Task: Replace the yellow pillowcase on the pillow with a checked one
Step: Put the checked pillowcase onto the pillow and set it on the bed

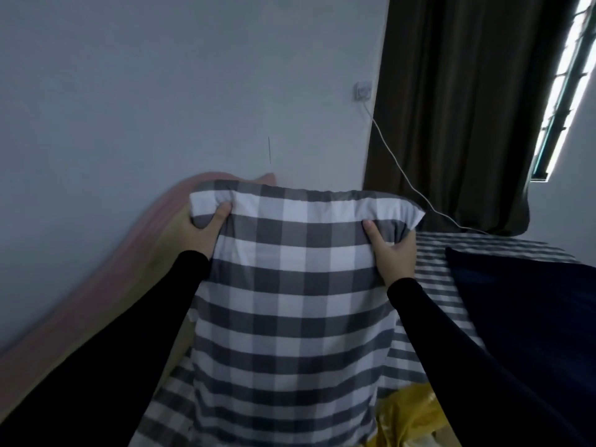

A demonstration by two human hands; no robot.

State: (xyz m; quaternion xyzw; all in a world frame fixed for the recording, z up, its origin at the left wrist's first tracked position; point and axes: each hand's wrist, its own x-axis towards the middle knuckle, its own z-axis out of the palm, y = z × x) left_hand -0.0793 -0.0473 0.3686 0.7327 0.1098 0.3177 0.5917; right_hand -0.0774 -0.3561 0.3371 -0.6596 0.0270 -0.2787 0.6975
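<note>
Grey wall [161,91] fills the left, a dark curtain [451,108] the right. Below lies a checked bed [429,285], a navy blanket [532,301] on its right side. Above it the pillow [290,269], in its checked case, is held upright. Left hand [201,232] grips its top left corner; right hand [392,253] pinches the top right. Yellow case [406,414] lies crumpled near the bottom edge.

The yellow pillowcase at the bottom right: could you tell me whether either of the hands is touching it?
Apart. The head view shows both the left hand and right hand gripping the checked pillow, well above the yellow pillowcase.
</note>
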